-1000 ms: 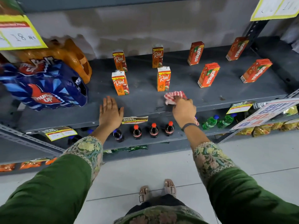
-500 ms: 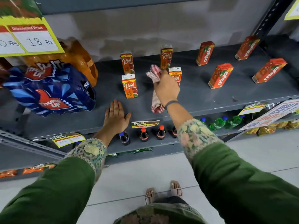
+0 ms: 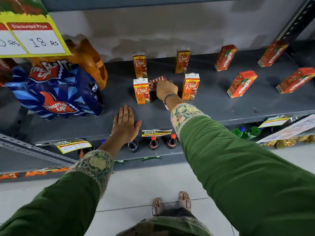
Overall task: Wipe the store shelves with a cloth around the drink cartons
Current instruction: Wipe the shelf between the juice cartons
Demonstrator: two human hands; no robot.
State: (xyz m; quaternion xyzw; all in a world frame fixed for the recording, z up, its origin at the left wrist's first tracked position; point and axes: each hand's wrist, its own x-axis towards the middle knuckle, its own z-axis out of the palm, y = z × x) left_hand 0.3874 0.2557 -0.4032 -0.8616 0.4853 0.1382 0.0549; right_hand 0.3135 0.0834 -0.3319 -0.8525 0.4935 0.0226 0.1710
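Red-checked cloth gripped by right hand between Real cartons, left hand flat, open.

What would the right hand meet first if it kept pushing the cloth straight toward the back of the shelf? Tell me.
The right hand points between the two front Real cartons, with the cloth ahead of it. The lane behind, between the back left Real carton and back right Real carton, looks free to the wall, though depth is unclear.

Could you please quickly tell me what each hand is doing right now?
Left hand: open, flat on the shelf, holding nothing.
Right hand: closed on the checked cloth, between two Real cartons.
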